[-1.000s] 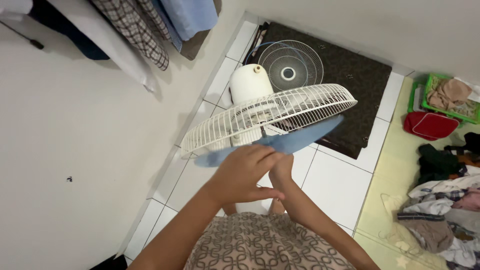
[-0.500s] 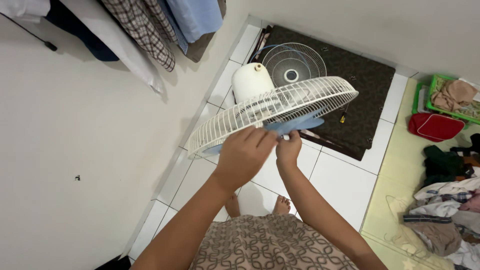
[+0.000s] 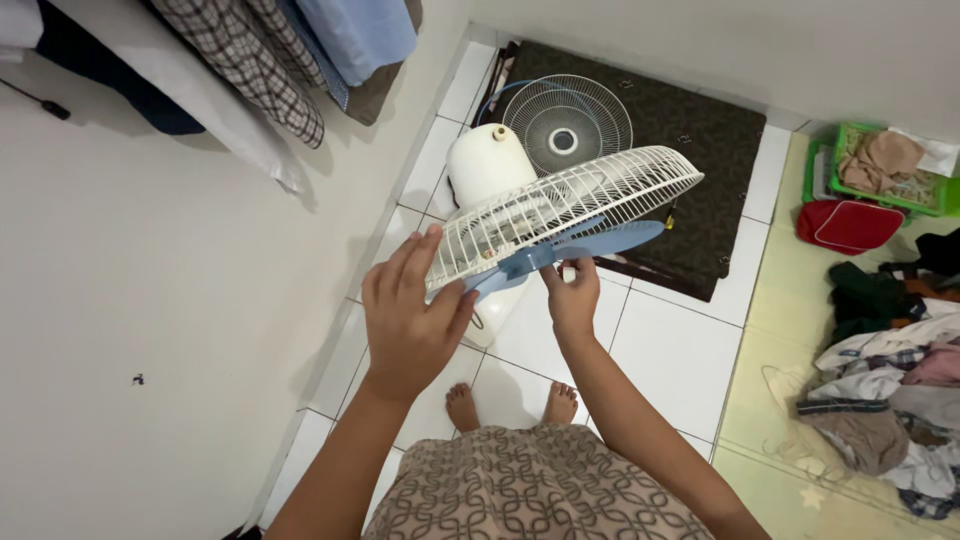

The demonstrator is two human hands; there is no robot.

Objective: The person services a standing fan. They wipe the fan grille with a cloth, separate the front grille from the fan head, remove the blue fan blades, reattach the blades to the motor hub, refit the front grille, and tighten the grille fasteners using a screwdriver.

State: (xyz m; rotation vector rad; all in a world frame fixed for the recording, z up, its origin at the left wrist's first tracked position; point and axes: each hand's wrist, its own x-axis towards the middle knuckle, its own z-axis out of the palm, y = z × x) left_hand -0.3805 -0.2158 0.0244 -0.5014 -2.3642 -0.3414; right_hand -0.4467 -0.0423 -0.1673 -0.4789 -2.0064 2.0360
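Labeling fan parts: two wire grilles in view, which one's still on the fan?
The tilted white grille with the blue blade in front of it, touched by the left hand. The other round grille lies flat on the dark mat, loose.

A loose round fan grille (image 3: 567,124) lies on a dark mat (image 3: 700,160); a red bag (image 3: 848,225) sits beside a green basket (image 3: 880,165).

Seen from above, the left hand (image 3: 410,315) lies open-fingered against the rim of a white wire fan guard (image 3: 565,205), while the right hand (image 3: 572,295) pinches the blue fan blade (image 3: 575,250) beneath the guard. A white motor housing (image 3: 485,165) stands behind. A second round guard (image 3: 567,122) lies on a dark mat (image 3: 700,150) on the tiled floor (image 3: 670,350).
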